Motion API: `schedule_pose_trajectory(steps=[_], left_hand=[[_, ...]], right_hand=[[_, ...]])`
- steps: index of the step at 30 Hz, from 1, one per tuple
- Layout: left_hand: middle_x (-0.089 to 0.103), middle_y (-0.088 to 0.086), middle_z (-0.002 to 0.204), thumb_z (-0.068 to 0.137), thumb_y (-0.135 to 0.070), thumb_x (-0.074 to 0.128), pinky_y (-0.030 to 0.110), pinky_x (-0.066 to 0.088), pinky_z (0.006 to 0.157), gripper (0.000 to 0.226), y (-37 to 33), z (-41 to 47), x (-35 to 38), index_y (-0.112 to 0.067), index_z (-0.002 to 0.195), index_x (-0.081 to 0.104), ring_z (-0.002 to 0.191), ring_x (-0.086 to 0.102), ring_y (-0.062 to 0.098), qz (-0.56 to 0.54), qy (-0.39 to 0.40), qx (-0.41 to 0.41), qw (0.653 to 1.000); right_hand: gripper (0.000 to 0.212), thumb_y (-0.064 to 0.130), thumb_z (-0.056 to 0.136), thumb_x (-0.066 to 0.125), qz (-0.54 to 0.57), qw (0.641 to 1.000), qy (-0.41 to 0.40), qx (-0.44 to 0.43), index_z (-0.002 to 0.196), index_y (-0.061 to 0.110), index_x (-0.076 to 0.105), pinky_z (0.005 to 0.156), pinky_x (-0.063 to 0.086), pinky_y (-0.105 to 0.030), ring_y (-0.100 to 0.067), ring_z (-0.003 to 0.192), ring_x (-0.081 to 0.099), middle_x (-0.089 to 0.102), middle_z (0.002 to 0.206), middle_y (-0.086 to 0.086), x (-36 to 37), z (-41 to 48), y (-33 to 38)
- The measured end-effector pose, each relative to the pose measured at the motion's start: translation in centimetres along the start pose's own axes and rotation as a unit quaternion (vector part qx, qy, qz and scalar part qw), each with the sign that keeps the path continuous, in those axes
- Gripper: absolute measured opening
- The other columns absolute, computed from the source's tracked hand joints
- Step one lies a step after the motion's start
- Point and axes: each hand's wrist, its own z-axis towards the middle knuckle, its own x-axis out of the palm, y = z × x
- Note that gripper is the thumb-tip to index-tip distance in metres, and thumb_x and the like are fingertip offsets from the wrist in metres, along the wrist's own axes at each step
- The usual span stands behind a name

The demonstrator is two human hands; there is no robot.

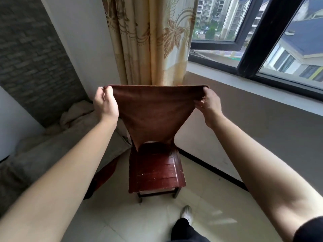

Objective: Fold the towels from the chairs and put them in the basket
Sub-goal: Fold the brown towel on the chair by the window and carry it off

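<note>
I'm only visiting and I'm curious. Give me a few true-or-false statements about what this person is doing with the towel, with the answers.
1. The left hand and the right hand each pinch a top corner of the towel. True.
2. The towel lies flat on the seat of the chair. False: it hangs spread between the two hands, over the chair.
3. A patterned curtain hangs behind the towel. True.
4. The window is on the person's left. False: it is on their right.
5. A basket stands on the chair. False: no basket is in view.
</note>
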Motion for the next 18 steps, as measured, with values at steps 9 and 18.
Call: schedule_pose_trajectory(steps=[9, 18], left_hand=[[0.057, 0.011, 0.073, 0.092, -0.027, 0.040, 0.031, 0.028, 0.062, 0.030, 14.2, -14.3, -8.3, -0.002, 0.080, 0.052, 0.069, 0.047, 0.025, 0.202, 0.017, -0.044, 0.978], [0.057, 0.019, 0.076, 0.094, -0.021, 0.042, 0.035, 0.028, 0.062, 0.025, 25.1, -23.9, -13.8, -0.008, 0.072, 0.045, 0.071, 0.045, 0.033, 0.413, 0.119, -0.236, 0.872]], right_hand=[[0.012, 0.024, 0.094, 0.056, -0.118, 0.981, -0.069, 0.140, 0.089, 0.023, 0.067, 0.088, 0.057, -0.040, -0.023, 0.087, 0.070, 0.067, 0.093, -0.003, -4.7, -7.3, -16.9], [0.026, 0.042, 0.072, 0.053, -0.244, 0.914, -0.039, 0.320, 0.073, 0.022, 0.070, 0.077, 0.053, -0.039, -0.023, 0.075, 0.064, 0.067, 0.083, -0.004, -8.5, -13.3, -33.0]])
